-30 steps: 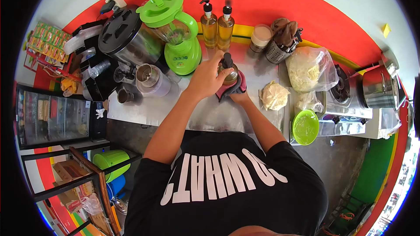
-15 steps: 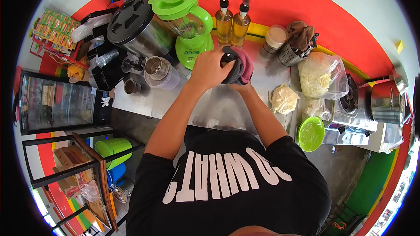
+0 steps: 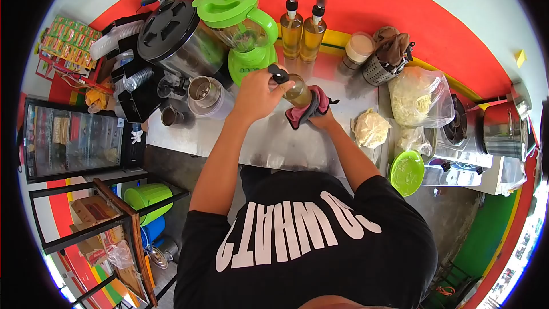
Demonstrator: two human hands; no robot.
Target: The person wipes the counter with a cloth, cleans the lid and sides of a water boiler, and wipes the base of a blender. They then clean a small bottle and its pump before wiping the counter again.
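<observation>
My left hand (image 3: 256, 92) is closed around the black pump top of a bottle (image 3: 298, 92) with yellowish liquid. The bottle is tilted over the metal counter (image 3: 274, 143). A pink and grey cloth (image 3: 315, 103) wraps its lower end, and my right hand (image 3: 323, 120) is closed on that cloth, its fingers partly hidden beneath. Two similar pump bottles, one (image 3: 291, 35) beside the other (image 3: 313, 37), stand upright against the wall behind.
A green blender (image 3: 251, 57) and a steel dispenser (image 3: 197, 46) stand back left. Steel cups (image 3: 204, 92) are near them. To the right are a cream-coloured crumpled bundle (image 3: 371, 129), a plastic bag (image 3: 420, 98), a green bowl (image 3: 407, 173) and a stove (image 3: 457, 143).
The cloth has moved off the upper bottle toward its lower end, baring the glass. My left hand has shifted slightly left, and the bottle now leans with its pump toward the left.
</observation>
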